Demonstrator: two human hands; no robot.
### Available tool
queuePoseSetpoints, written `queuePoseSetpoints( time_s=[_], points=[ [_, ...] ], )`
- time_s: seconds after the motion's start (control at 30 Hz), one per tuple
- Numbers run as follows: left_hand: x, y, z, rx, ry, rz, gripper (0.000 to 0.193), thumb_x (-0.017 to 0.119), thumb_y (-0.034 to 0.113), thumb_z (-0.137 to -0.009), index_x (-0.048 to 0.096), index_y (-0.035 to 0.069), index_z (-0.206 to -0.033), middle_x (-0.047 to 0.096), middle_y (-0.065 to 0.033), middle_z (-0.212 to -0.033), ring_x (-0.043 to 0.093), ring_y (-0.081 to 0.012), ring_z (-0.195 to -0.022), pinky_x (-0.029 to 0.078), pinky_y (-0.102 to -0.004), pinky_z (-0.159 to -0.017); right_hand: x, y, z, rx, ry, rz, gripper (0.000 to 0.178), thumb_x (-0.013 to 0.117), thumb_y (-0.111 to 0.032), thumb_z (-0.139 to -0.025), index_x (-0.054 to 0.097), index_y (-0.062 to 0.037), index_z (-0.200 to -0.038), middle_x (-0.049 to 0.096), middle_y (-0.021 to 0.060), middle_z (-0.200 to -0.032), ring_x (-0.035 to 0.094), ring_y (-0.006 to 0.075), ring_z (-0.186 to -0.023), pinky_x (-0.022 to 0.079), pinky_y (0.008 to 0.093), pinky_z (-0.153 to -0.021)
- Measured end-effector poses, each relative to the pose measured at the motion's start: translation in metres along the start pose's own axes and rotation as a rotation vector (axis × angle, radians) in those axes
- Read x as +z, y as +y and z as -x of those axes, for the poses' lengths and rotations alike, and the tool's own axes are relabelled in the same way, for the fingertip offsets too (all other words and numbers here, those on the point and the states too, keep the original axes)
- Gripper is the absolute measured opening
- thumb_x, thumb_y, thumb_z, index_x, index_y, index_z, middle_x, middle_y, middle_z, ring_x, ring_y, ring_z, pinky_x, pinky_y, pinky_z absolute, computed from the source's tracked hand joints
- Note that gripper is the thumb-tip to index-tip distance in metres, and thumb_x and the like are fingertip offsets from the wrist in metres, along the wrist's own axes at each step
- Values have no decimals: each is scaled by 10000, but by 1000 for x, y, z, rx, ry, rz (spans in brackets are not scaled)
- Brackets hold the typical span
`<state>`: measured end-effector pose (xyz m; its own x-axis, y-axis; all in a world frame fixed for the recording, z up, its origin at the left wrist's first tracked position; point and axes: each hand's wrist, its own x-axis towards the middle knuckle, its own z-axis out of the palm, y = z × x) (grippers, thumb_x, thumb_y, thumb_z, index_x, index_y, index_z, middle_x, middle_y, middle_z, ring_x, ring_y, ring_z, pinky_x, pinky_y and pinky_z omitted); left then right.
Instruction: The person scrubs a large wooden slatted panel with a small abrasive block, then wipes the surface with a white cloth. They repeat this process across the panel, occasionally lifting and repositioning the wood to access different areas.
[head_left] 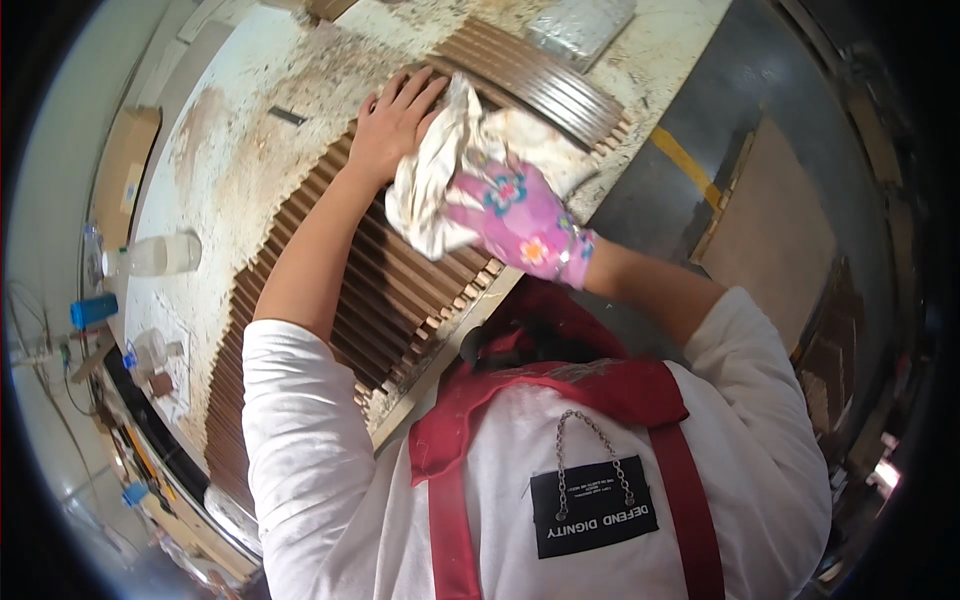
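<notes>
My right hand [525,220], in a pink flowered glove, grips a crumpled white cloth [435,185] and presses it over a row of brown strips [390,280]. My bare left hand [397,125] lies with fingers spread on the far end of the strips, just left of the cloth. The strips lie side by side, with pale, bare-looking ends toward my body. Part of the cloth spreads flat to the right, beneath a separate group of glossy brown strips [535,75]. The cloth and my hands hide the strips beneath them.
The strips rest on a pale, stained worktable [215,215]. A small dark flat piece [288,116] lies on it. On the left stand a translucent bottle [165,255] and a small clear container [150,350]. A plastic-wrapped package [580,30] sits at the far right.
</notes>
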<state>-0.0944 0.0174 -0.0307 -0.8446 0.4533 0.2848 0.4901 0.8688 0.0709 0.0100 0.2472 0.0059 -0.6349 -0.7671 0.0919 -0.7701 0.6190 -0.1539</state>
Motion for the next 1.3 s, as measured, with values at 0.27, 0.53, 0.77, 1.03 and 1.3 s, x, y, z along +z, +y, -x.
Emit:
queuePoseSetpoints(
  time_s=[0.27, 0.53, 0.77, 1.03, 1.3],
  points=[
    [-6, 3, 1, -59, -35, 77, 509, 418, 474, -1021, 416, 252, -1479, 389, -15, -1547, 334, -289, -1431, 289, -563, -1129, -31, 75, 66, 71, 190, -1539, 288, 547, -208, -1000, 622, -49, -1228, 666, 72, -1210, 650, 226, -1068, 510, 353, -940],
    [3, 7, -3, -36, -93, -133, 586, 533, 476, -961, 392, 263, -1488, 365, 11, -1560, 345, -259, -1428, 319, -567, -1115, -11, -11, -48, -156, 265, -452, 178, 555, -164, -945, 678, -93, -1053, 671, 71, -1046, 659, 228, -938, 548, 347, -807],
    [2, 4, 2, -71, -10, 40, 513, 441, 464, -1012, 426, 241, -1474, 404, -26, -1536, 354, -285, -1424, 314, -555, -1123, -50, -2, 3, -274, -277, -336, 179, 611, -197, -903, 658, -82, -1032, 661, 141, -1072, 656, 319, -934, 535, 385, -842],
    [-36, -7, 37, 66, 25, -20, 506, 470, 476, -998, 505, 177, -1404, 434, -96, -1497, 368, -301, -1407, 297, -583, -1128, -100, 26, -38, 13, 187, -655, 307, 613, -189, -903, 664, -29, -1160, 660, 136, -1158, 652, 243, -1002, 520, 350, -881],
    [-20, -12, 64, -8, -132, -6, 553, 446, 497, -1003, 383, 270, -1504, 312, -14, -1593, 303, -304, -1454, 217, -539, -1185, -18, -56, -40, -287, -174, -293, 152, 554, -166, -900, 606, -76, -1010, 588, 122, -949, 621, 277, -889, 526, 396, -735]
  ],
)
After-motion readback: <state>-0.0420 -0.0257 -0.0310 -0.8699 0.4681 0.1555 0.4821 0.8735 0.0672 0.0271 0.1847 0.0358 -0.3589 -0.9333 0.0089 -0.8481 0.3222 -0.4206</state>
